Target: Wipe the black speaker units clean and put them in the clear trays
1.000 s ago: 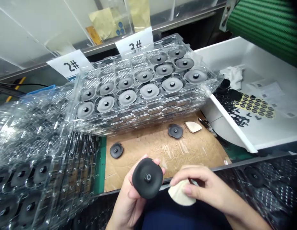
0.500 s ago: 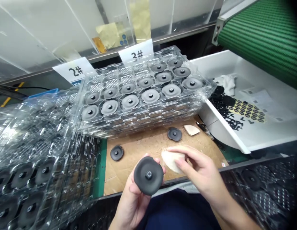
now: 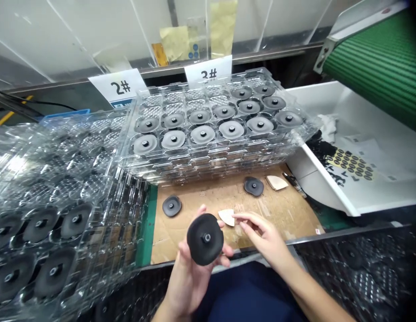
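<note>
My left hand (image 3: 194, 277) holds a dark, rounded disc (image 3: 197, 246) with a small metal-tipped stud at its centre, stud side up. To its right, my right hand (image 3: 265, 239) is open, its fingertips at the right edge of a cream wedge-shaped pad (image 3: 226, 217). That pad rests on the brown cardboard (image 3: 208, 197). A second pad (image 3: 277, 182) sits farther back on the right. Two more dark discs lie on the cardboard, one at the left (image 3: 171, 206) and one near the back (image 3: 253, 186).
Behind the cardboard stands a stack of clear trays (image 3: 208, 154) holding several discs. More stacked trays (image 3: 60, 179) are at the left. A white bin (image 3: 389, 192) with black parts and a sticker sheet is at the right, under a green belt (image 3: 372, 67).
My right hand has let go of the cream pad, which now lies on the cardboard. My left hand still holds the disc, now tilted differently. The head view has shifted.
</note>
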### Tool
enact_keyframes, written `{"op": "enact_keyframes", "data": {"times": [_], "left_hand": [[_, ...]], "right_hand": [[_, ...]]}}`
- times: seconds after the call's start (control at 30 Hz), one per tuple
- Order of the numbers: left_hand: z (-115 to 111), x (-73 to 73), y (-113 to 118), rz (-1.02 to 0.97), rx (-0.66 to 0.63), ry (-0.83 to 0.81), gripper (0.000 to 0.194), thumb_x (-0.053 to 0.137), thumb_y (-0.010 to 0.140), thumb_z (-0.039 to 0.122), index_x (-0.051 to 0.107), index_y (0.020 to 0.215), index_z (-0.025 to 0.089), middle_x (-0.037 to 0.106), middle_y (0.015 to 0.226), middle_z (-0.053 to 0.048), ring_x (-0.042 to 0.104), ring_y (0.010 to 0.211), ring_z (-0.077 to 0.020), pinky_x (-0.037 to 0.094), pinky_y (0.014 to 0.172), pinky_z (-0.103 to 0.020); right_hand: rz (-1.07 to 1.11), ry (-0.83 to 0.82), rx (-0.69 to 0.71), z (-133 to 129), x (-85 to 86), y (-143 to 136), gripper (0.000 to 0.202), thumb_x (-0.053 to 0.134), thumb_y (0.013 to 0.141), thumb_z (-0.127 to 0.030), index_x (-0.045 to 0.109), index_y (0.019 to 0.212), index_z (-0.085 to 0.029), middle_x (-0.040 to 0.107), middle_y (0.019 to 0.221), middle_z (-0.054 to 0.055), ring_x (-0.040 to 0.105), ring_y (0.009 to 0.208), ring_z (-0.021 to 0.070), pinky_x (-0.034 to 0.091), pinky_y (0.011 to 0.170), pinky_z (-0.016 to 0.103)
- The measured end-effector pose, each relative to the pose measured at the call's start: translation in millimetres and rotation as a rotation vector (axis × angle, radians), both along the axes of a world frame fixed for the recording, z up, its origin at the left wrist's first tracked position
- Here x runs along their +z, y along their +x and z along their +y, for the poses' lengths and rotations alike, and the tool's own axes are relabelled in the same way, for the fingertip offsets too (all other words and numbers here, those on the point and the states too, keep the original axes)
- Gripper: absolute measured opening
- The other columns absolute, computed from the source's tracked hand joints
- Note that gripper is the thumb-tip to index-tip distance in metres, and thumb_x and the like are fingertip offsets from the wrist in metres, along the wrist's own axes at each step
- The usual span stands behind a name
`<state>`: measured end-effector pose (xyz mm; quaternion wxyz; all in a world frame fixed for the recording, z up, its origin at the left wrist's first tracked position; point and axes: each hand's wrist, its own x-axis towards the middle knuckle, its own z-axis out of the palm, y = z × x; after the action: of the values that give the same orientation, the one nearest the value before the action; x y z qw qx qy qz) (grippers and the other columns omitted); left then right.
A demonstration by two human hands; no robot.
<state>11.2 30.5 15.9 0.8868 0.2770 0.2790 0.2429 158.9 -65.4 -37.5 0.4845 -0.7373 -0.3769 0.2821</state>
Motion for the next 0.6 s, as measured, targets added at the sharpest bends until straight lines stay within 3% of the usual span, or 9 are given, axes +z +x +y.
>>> {"op": "enact_keyframes", "data": {"times": [0.1, 0.2, 0.3, 0.37, 0.5, 0.6], "left_hand": [[-1, -4.9, -3, 0.139, 0.149, 0.473, 0.08, 0.074, 0.063, 0.032, 0.032, 0.132, 0.033, 0.06, 0.111, -0.005, 0.06, 0.097, -0.0232, 0.043, 0.09, -0.035], [-3, -6.8, -6, 0.173, 0.259, 0.826, 0.091, 0.073, 0.06, 0.004, 0.024, 0.131, 0.036, 0.06, 0.112, -0.004, 0.054, 0.107, -0.0242, 0.033, 0.099, -0.043], [0, -4.7, -12, 0.135, 0.263, 0.915, 0.091, 0.072, 0.059, 0.0, 0.026, 0.129, 0.036, 0.061, 0.11, -0.004, 0.056, 0.104, -0.0236, 0.034, 0.097, -0.042], [5, -2.4, -18, 0.133, 0.189, 0.947, 0.098, 0.073, 0.057, -0.002, 0.023, 0.131, 0.038, 0.061, 0.112, -0.003, 0.056, 0.104, -0.0239, 0.037, 0.095, -0.04], [17, 0.8, -30, 0.188, -0.025, 1.072, 0.112, 0.075, 0.053, -0.001, 0.011, 0.139, 0.034, 0.058, 0.117, -0.006, 0.054, 0.109, -0.0253, 0.036, 0.097, -0.035], [21, 1.3, -34, 0.197, -0.104, 1.029, 0.111, 0.075, 0.055, 0.003, 0.009, 0.141, 0.028, 0.059, 0.114, -0.008, 0.055, 0.108, -0.0261, 0.037, 0.097, -0.033]], "right_hand": [[0.0, -0.001, -0.007, -7, 24.0, -1, 0.018, 0.051, 0.085, -0.022, 0.064, 0.096, -0.019, 0.066, 0.087, 0.005, 0.063, 0.078, 0.0167, 0.052, 0.068, 0.027], [-0.087, 0.076, -0.004, -12, 43.4, -8, 0.017, 0.052, 0.085, -0.016, 0.063, 0.097, -0.022, 0.064, 0.089, 0.004, 0.061, 0.082, 0.0155, 0.05, 0.07, 0.025], [-0.19, 0.218, 0.109, -9, 60.5, -18, 0.028, 0.053, 0.083, -0.007, 0.061, 0.103, -0.025, 0.061, 0.093, 0.003, 0.057, 0.087, 0.0156, 0.047, 0.074, 0.027], [-0.169, 0.242, 0.196, -3, 70.2, -22, 0.032, 0.054, 0.082, -0.006, 0.06, 0.106, -0.026, 0.062, 0.091, 0.003, 0.057, 0.083, 0.015, 0.047, 0.071, 0.027], [0.012, 0.122, 0.321, 10, 86.4, -21, 0.025, 0.058, 0.082, -0.012, 0.063, 0.103, -0.025, 0.062, 0.08, 0.001, 0.056, 0.07, 0.0125, 0.046, 0.063, 0.025], [0.245, 0.023, 0.409, 15, 96.0, -16, 0.022, 0.063, 0.08, -0.015, 0.065, 0.1, -0.022, 0.065, 0.078, 0.0, 0.058, 0.07, 0.0116, 0.046, 0.063, 0.023]]}}
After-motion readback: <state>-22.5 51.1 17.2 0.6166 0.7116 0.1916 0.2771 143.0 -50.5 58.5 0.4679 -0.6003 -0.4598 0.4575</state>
